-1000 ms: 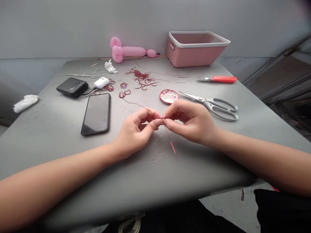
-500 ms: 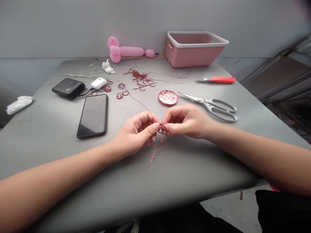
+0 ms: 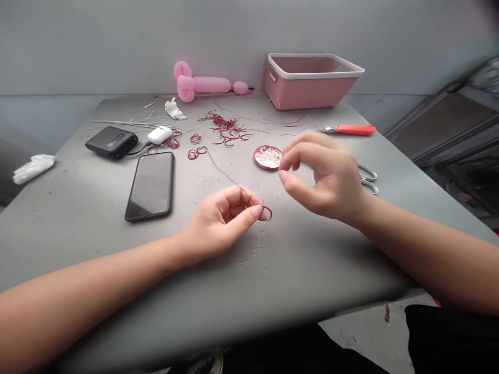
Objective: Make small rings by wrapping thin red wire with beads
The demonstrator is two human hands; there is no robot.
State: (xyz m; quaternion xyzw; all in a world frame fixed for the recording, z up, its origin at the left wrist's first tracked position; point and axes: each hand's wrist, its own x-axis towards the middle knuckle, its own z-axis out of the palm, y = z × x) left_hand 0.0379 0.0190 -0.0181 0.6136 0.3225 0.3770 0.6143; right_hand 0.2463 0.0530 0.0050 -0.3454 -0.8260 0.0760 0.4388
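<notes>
My left hand (image 3: 230,218) pinches a small red ring of cord (image 3: 268,209) between thumb and forefinger. A pale bead shows at the ring's lower edge. From these fingers a thin thread (image 3: 222,170) runs up and away across the table. My right hand (image 3: 322,176) is raised to the right of the ring, apart from it, slightly blurred. Its thumb and forefinger tips come together; whatever lies between them is too fine to make out. Just behind that hand sits a round red-rimmed dish of beads (image 3: 267,157). Scissors (image 3: 368,179) are mostly covered by the hand.
Finished-looking red rings (image 3: 193,154) and red cord scraps (image 3: 224,122) lie farther back. At left are a phone (image 3: 150,187), a black power bank (image 3: 112,142) and a white case (image 3: 159,135). A pink basket (image 3: 312,93), pink balloon (image 3: 210,84) and red-handled cutter (image 3: 355,130) lie behind.
My right hand has let go of the ring and moved up and right, now covering most of the scissors. The cord tail that hung below the ring is gone from there.
</notes>
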